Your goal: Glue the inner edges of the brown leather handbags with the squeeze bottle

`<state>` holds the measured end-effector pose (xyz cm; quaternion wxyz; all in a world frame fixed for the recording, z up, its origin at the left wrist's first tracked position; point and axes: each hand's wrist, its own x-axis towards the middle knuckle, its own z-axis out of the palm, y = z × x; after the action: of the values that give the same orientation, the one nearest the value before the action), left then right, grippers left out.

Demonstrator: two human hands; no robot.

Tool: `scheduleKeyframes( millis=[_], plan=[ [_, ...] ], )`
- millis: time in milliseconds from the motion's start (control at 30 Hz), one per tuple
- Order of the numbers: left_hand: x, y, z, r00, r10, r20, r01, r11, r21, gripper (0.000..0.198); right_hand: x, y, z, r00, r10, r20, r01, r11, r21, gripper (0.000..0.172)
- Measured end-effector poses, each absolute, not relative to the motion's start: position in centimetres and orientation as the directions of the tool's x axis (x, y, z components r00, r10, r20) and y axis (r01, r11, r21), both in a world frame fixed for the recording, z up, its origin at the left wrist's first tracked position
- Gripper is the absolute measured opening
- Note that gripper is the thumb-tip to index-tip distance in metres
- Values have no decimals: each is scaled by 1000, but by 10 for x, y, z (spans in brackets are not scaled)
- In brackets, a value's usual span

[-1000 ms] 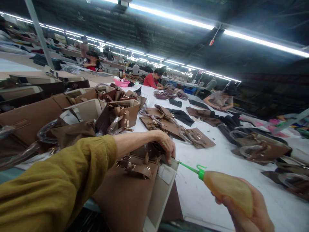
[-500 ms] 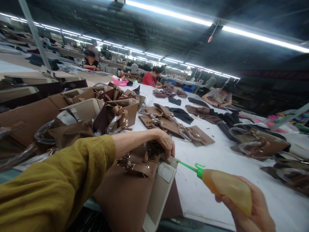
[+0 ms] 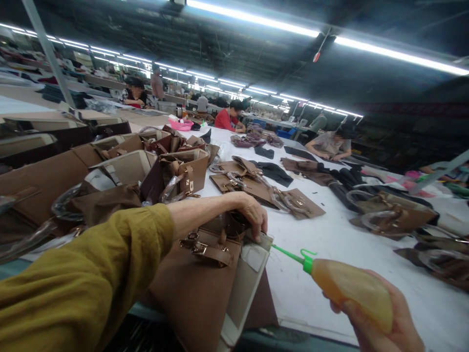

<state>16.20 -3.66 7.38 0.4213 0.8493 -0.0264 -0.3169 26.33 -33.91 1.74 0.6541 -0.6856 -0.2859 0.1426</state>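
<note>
A brown handbag point(image 3: 198, 288) with gold buckles lies tilted at the table's front edge, its pale inner side facing right. My left hand point(image 3: 251, 212) reaches over it, fingers bent down and closed on the bag's upper corner. In my right hand point(image 3: 384, 318) is a squeeze bottle point(image 3: 351, 288) of amber liquid, probably glue. Its thin green nozzle point(image 3: 289, 253) points left, with the tip at the pale edge of the bag close to my left fingertips. Whether the tip touches the edge I cannot tell.
Several brown bags point(image 3: 124, 171) crowd the left side. Flat bag pieces point(image 3: 264, 188) lie beyond my hands on the white tabletop point(image 3: 311, 234). More bags point(image 3: 395, 212) stand at right. Co-workers sit farther back, one in a red top point(image 3: 224, 120). A pole point(image 3: 49, 54) rises at left.
The bottle has shifted slightly right and down, its nozzle tip staying by the bag's edge. My left hand keeps its hold on the corner with a very small shift.
</note>
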Motion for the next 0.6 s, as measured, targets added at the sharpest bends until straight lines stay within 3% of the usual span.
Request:
scheduleKeyframes(
  millis=[133,333,600],
  plan=[
    [161,-41,81,797,-305,-521,207,-673,710,41,260,-328,21,807,555,202,174,104,-979,64],
    [159,-49,90,834,-180,-522,197,-786,586,12,261,-332,9,779,605,166,186,30,-982,64],
    [159,-54,93,848,-173,-501,191,-781,594,12,256,-335,15,783,613,106,100,45,-994,59]
  ],
)
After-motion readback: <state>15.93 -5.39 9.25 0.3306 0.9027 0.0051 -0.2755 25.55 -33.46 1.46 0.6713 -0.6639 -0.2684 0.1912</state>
